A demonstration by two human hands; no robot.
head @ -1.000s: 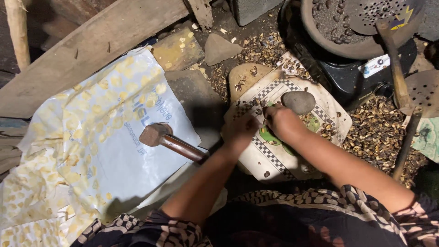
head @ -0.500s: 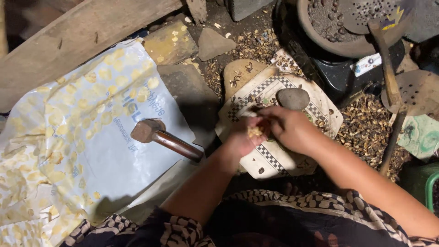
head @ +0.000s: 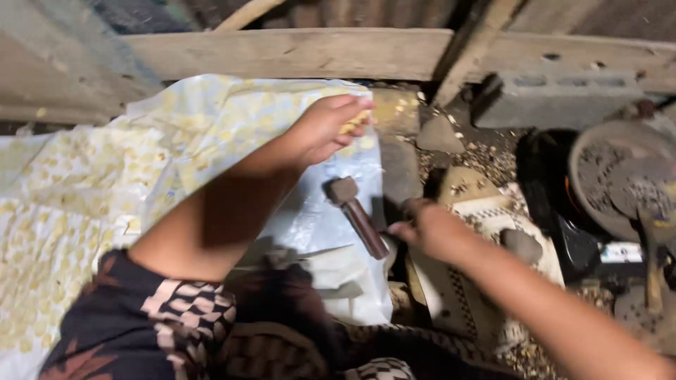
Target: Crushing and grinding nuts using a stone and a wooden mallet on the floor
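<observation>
My left hand (head: pixel 327 128) reaches out over a white plastic sheet (head: pixel 211 134), its fingers pinched on a small pale yellow kernel piece (head: pixel 354 124). The sheet is strewn with several yellow kernels (head: pixel 49 225). A hammer (head: pixel 357 214) with a brown handle lies on the sheet's right edge. My right hand (head: pixel 426 229) is blurred beside the handle's end with fingers curled; whether it grips the handle is unclear. A grey stone (head: pixel 521 246) rests on a checked pad (head: pixel 486 211) just right of that hand.
A wooden beam (head: pixel 282 53) runs across the back, with a concrete block (head: pixel 556 98) at the back right. Dark round basins (head: pixel 620 176) stand at the right. Loose shells (head: pixel 486 156) and flat stones (head: pixel 438 134) cover the ground between.
My left hand has left the checked pad and swung out left over the sheet with a kernel piece. My right hand has moved off the pad toward the hammer handle. The view shifted left.
</observation>
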